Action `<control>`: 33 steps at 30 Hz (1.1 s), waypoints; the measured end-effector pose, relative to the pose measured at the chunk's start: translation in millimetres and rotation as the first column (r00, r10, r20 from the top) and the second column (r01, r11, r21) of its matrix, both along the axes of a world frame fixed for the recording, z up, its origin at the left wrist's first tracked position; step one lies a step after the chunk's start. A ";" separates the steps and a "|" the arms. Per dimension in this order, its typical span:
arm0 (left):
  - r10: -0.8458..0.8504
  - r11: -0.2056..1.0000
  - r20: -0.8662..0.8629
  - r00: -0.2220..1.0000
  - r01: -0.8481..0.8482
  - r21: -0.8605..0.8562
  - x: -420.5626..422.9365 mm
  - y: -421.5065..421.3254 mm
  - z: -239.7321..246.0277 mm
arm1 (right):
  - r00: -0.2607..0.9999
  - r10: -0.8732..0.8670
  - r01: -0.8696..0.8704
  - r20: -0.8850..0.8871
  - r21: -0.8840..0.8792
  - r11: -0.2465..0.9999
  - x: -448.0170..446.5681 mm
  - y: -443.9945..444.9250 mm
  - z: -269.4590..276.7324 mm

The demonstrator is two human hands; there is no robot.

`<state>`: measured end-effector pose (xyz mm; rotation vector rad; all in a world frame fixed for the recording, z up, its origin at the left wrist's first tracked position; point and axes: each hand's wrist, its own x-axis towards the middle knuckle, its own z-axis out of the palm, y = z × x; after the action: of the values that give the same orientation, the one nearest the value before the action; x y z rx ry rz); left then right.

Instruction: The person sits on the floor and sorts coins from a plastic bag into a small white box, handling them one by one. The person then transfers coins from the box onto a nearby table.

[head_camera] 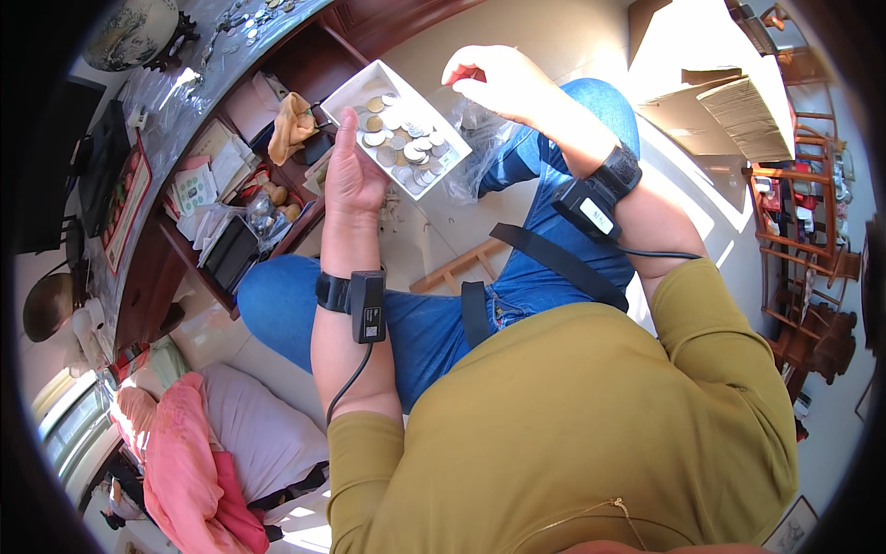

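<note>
My left hand [353, 170] holds a white open-topped box [453, 170] by its near left side, the thumb up along the wall. Many silver- and brass-coloured coins [401, 142] lie loose inside it. To the box's upper right, my right hand [495, 79] is raised with its fingers curled toward the thumb. Whether something small sits between those fingertips is not visible. Below that hand, a crumpled clear plastic bag [477, 149] hangs beside my knee; contact between the two is unclear.
An open drawer [201, 270] at left holds papers, an orange cloth [292, 128] and small items. More coins [252, 31] lie on the plastic-covered desk [208, 76]. A cardboard box [734, 111] stands at right. Pink bedding or cloth [183, 450] lies lower left.
</note>
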<state>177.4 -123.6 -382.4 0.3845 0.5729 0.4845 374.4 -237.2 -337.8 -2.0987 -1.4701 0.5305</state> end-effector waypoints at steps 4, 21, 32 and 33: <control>-0.041 0.999 0.068 0.997 0.041 0.001 0.1 -1.3 0.1 | 0.977 0.153 -0.167 0.146 0.095 0.981 -45.1 9.3 29.8; 0.019 0.994 -0.083 0.996 -0.010 0.110 -6.7 4.4 -29.0 | 0.887 0.330 -0.206 0.324 -0.360 0.910 -103.4 41.8 9.9; 0.046 0.998 -0.083 0.995 -0.043 0.037 -2.6 1.2 -32.4 | 0.927 0.284 -0.208 0.245 -0.293 0.933 -104.9 41.6 -1.4; 0.050 0.999 -0.061 0.997 -0.050 0.003 -2.3 1.6 -33.0 | 0.929 0.272 -0.203 0.251 -0.271 0.941 -105.5 40.3 -3.9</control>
<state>175.1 -122.0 -415.4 0.3885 0.6427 0.5224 268.9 -196.8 -341.7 -2.2692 -1.9311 0.5354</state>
